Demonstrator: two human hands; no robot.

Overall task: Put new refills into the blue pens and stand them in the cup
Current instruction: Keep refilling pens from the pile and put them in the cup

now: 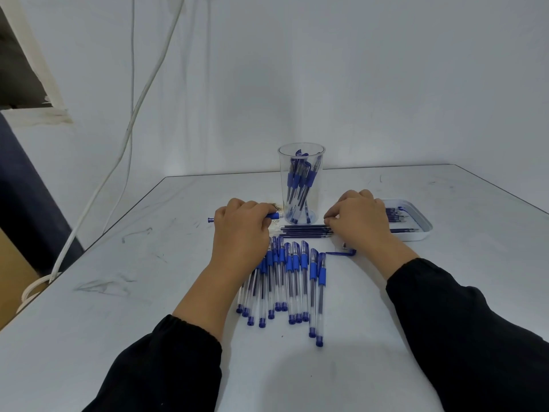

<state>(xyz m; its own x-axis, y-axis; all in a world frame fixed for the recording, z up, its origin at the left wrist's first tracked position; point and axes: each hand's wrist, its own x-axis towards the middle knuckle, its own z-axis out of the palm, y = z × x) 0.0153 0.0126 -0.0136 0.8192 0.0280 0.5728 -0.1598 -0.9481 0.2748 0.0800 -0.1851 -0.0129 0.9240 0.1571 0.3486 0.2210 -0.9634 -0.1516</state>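
Observation:
A clear plastic cup [301, 185] stands at the middle of the table with several blue pens upright in it. In front of it lie several loose dark refills [306, 231] in a row. My left hand [240, 230] grips a blue pen [274, 216] that lies sideways, its end cap sticking out to the left. My right hand [359, 218] pinches the right end of the refill row with curled fingers. Nearer to me lies a row of several capped blue pens [292, 281].
A white tray [416, 233] with more refills sits to the right of my right hand. A bent blue piece [341, 253] lies by the pens. A white cable [98, 185] hangs down the wall past the table's left edge.

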